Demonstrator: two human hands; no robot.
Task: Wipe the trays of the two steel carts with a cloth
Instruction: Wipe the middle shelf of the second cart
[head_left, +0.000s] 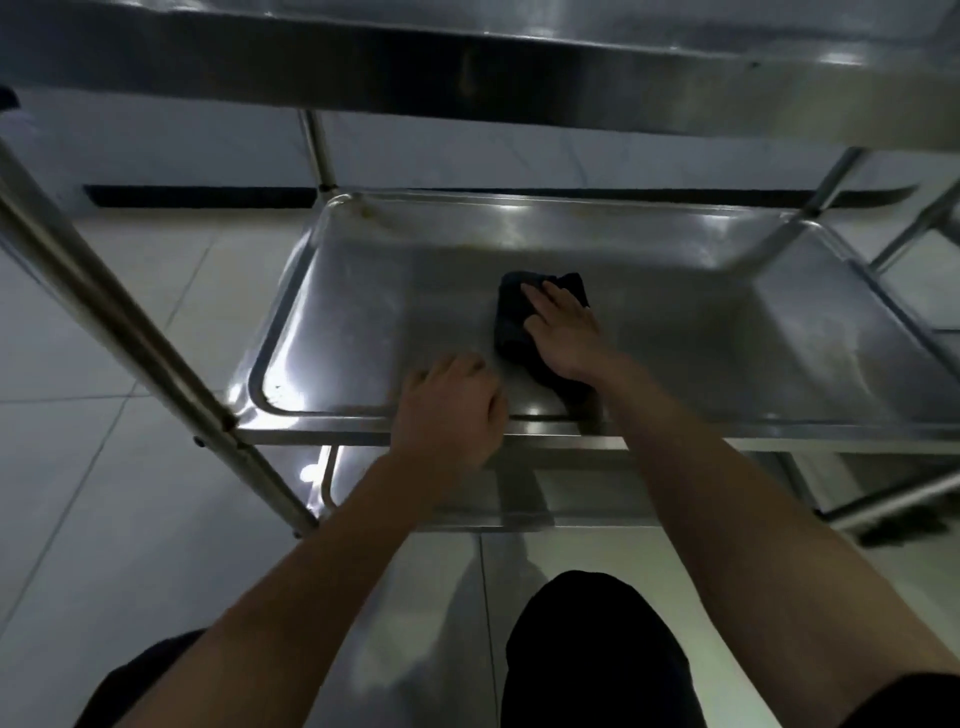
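A steel cart's middle tray lies in front of me, below the upper tray that fills the top of the view. A dark cloth sits on the middle tray's floor near its centre. My right hand presses flat on the cloth with straight fingers. My left hand curls its fingers over the tray's front rim and grips it. A lower tray shows beneath, partly hidden by my arms.
The cart's slanted steel leg runs down the left side. Rear posts stand behind the tray. Part of a second cart's frame shows at the right. White floor tiles surround the cart, and my dark-clad knee is below.
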